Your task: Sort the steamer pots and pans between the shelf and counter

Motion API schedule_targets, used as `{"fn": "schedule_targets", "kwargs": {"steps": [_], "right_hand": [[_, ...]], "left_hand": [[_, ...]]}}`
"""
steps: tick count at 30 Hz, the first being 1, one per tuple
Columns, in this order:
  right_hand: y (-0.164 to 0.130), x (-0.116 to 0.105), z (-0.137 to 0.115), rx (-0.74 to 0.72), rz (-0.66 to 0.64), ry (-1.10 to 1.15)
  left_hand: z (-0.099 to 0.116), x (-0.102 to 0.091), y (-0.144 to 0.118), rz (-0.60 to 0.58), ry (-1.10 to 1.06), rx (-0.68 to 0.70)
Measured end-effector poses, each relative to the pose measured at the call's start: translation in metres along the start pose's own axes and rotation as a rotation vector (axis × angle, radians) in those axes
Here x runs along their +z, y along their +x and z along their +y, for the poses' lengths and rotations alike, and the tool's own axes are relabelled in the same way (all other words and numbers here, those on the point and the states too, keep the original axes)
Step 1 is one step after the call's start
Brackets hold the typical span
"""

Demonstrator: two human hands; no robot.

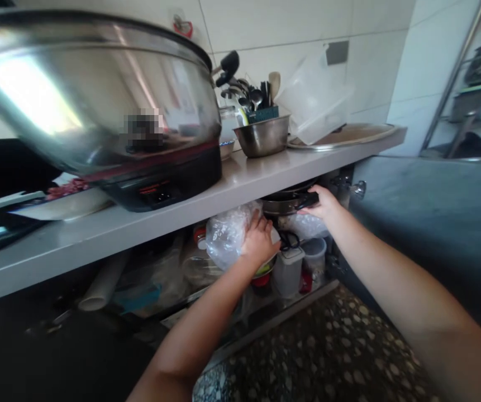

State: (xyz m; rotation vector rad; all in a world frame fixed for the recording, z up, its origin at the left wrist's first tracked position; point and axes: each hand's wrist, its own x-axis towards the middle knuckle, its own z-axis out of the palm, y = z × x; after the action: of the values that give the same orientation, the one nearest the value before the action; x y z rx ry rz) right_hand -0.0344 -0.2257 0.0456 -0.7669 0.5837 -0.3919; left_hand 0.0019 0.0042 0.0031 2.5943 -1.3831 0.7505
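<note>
Both hands reach under the counter (265, 173) into the open shelf below. The right hand (324, 204) is closed round the black handle (307, 200) of a dark pan (284, 202) that sits high in the shelf, tucked just under the counter's edge; the fingers wrap the handle from above, a hold that suits sliding the pan along its own line. The left hand (259, 241) lies flat and spread against a clear plastic bag (227, 234) just left of the pan, palm pressing rather than gripping, fingers open, apparently to keep the bag steady and clear of the pan. A second bag (307, 225) is bunched under the pan, touching the right wrist.

Below the hands stand a white tub (287, 271) with a black clip on its lid, a clear cup (314, 254) beside it, and something red and green partly hidden behind the left wrist; I cannot tell what it is. A white pipe (101, 285) slants down at the left of the shelf.

On the counter sit a big steel pot (89, 95) on a black base, close to the camera, a steel bowl (262, 137) with a rack of utensils (252, 100) behind it, and a round tray (349, 137) bearing a clear plastic box (313, 97). The floor (328, 352) is speckled stone
</note>
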Motion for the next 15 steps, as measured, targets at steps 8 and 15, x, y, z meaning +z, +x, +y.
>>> {"fn": "schedule_targets", "kwargs": {"steps": [8,15], "right_hand": [[-0.028,-0.038,-0.003,-0.071,0.038,0.016],[-0.047,-0.045,-0.034,-0.079,0.079,-0.048]], "left_hand": [[-0.001,0.009,0.013,-0.016,0.014,-0.034],[-0.021,-0.004,-0.031,-0.013,0.020,0.048]]}}
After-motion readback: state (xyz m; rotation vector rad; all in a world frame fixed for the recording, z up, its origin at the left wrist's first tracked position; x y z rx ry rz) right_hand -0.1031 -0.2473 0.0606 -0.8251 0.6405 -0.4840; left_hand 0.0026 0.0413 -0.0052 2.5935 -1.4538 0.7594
